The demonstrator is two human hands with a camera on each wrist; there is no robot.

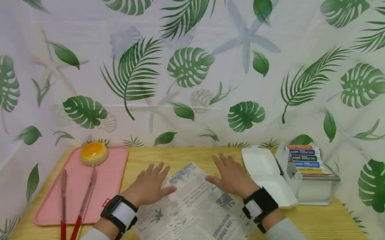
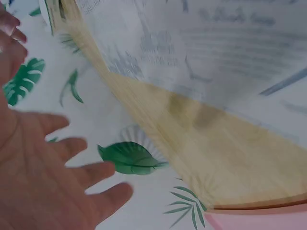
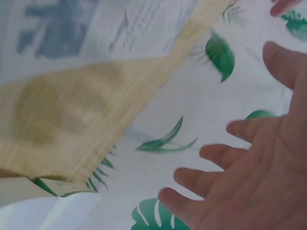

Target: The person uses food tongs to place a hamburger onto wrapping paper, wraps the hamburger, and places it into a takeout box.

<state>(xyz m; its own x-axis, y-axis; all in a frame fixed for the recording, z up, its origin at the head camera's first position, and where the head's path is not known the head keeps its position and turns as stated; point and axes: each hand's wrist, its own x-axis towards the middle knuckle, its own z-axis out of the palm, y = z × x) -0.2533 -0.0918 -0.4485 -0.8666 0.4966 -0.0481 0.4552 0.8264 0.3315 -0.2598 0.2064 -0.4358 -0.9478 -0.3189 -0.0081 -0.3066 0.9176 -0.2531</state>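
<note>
The left hand (image 1: 151, 186) and the right hand (image 1: 232, 175) were near two edges of the printed paper (image 1: 193, 219), and the fingers of both were spread apart. This paper lay on the table (image 1: 322, 226), between the pink tray (image 1: 113, 174), which carried a bun (image 1: 93, 153), and the white box (image 1: 261, 163).

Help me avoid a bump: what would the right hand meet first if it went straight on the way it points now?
Probably the leaf-print cloth behind the table. The right hand points forward and slightly left, with the white box off to its right. The hand's height is hard to judge.
</note>
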